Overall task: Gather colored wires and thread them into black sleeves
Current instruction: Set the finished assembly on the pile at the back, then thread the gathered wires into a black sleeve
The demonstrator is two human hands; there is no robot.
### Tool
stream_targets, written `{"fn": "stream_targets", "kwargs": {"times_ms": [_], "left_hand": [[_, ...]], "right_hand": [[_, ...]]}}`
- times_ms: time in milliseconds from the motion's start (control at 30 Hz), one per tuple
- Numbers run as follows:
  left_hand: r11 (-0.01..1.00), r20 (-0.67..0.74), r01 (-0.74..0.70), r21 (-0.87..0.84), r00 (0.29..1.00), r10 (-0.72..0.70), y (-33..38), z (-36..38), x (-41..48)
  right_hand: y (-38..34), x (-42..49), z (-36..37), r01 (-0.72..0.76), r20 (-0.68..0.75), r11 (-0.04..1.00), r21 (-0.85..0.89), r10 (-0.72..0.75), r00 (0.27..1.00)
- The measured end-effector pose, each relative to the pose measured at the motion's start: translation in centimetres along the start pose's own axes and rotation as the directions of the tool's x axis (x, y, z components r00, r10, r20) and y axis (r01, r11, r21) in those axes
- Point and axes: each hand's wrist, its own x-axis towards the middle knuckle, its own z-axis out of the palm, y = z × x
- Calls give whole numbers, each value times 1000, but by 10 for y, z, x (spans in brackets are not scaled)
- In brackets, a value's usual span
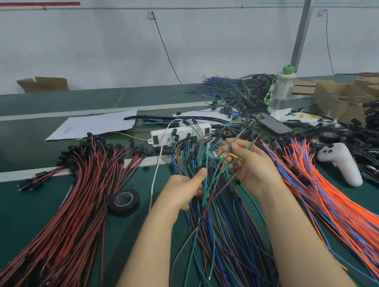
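A pile of green, blue and brown wires (223, 231) with small black sleeves runs down the middle of the green table. My left hand (185, 189) grips several of these wires just above the pile, thumb pointing right. My right hand (250, 163) pinches a few green and yellow wire ends (232, 155) close beside the left hand. A fan of red and black wires (70, 210) with black sleeves lies at the left. Orange and blue wires (334, 195) lie at the right.
A roll of black tape (124, 201) sits left of my left hand. A white power strip (158, 138) lies behind the wires, with a phone (271, 122), a plastic bottle (281, 90) and a white controller (341, 162) at the right. White paper (92, 125) lies at the back.
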Motion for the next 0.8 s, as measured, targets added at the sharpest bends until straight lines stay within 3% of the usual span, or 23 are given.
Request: {"fn": "stream_targets", "kwargs": {"times_ms": [133, 300, 433, 567, 633, 800], "left_hand": [[992, 106, -28, -120, 993, 41, 1, 2, -5], [919, 171, -234, -317, 939, 299, 16, -4, -16], [870, 212, -359, -339, 871, 442, 30, -3, -22], [889, 316, -314, -334, 851, 420, 24, 2, -25], [882, 263, -296, -366, 877, 403, 16, 4, -24], [869, 118, -261, -420, 934, 337, -7, 13, -23]], "right_hand": [[-4, 1, 3, 43, 14, 999, -19, -42, 999], [-23, -4, 7, 174, 7, 982, 76, -175, 984], [-44, -8, 15, 246, -42, 950, -194, -259, 965], [-60, -10, 21, 270, -46, 961, -54, -272, 961], [-59, -12, 21, 223, -31, 974, -34, -224, 974], [-15, -18, 14, 77, 29, 968, -238, -72, 997]]}}
